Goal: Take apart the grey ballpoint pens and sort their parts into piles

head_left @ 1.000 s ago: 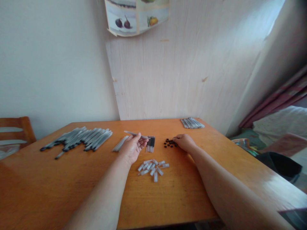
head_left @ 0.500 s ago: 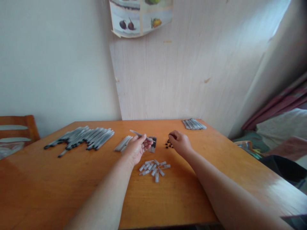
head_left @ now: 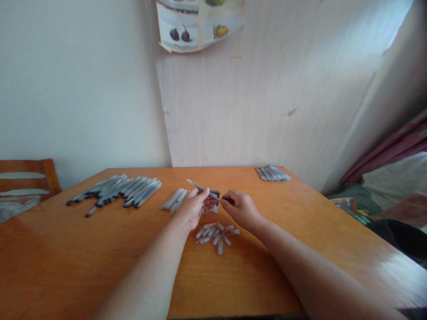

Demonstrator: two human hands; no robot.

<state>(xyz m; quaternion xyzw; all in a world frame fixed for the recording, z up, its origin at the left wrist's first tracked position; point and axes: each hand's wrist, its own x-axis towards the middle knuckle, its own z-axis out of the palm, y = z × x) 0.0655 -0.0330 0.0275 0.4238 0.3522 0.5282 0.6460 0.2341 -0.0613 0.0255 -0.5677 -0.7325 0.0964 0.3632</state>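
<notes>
My left hand (head_left: pixel 193 208) is closed around a slim translucent pen barrel (head_left: pixel 196 185), which slants down to the right. At the barrel's lower right end, my right hand (head_left: pixel 243 207) has thumb and forefinger pinched together. Whatever lies in that pinch is too small to make out. Behind my left fingers, partly covered, is a bundle of thin dark-ended pen refills (head_left: pixel 216 194). Clear pen caps (head_left: pixel 218 234) lie loosely in front of both hands. Several whitish empty barrels (head_left: pixel 173 200) rest just left of my left hand.
Many clear pens with black ends (head_left: pixel 116 192) spread over the left of the wooden table (head_left: pixel 140 258). Another row of pens (head_left: pixel 272 173) lies at the far right corner. A chair (head_left: pixel 30 175) stands left, a dark bin-like container (head_left: pixel 398 242) right. A wall backs the table.
My right hand has moved left from the small black pieces to the end of the barrel, and those pieces are now hidden. The left hand keeps hold of the barrel. The view shifted slightly.
</notes>
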